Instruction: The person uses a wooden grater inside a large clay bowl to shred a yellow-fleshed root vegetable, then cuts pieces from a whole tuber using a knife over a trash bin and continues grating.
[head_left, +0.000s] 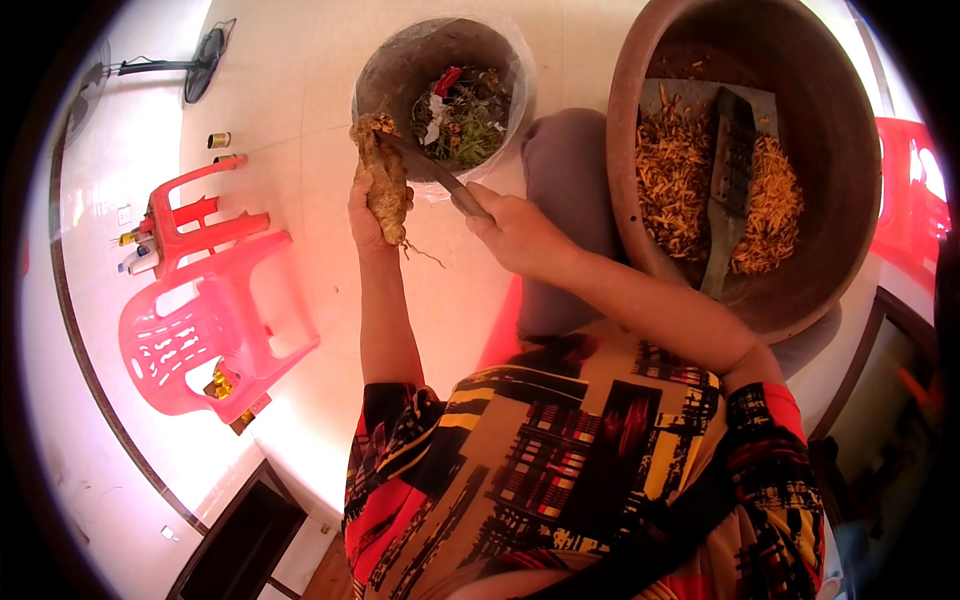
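Note:
My left hand (369, 217) grips a knobbly tan root tuber (386, 191) from below, with thin rootlets trailing from its lower end. The tuber stands roughly upright beside the rim of a waste bin (386, 71) lined with clear plastic. In my right hand (517, 232) is the handle of a dark-bladed knife (435, 169). Its blade reaches across to the tuber's upper end and appears to touch it, where orange flesh shows. Green plant scraps (476, 139), white bits and a red wrapper (448, 81) lie inside the bin.
A large brown basin (832, 195) by my right arm holds orange shreds (671, 180), a pale board (675, 90) and a dark slotted grater (731, 165). Left of me stand a pink plastic chair (187, 337), a red stool (180, 217) and a fan (202, 66).

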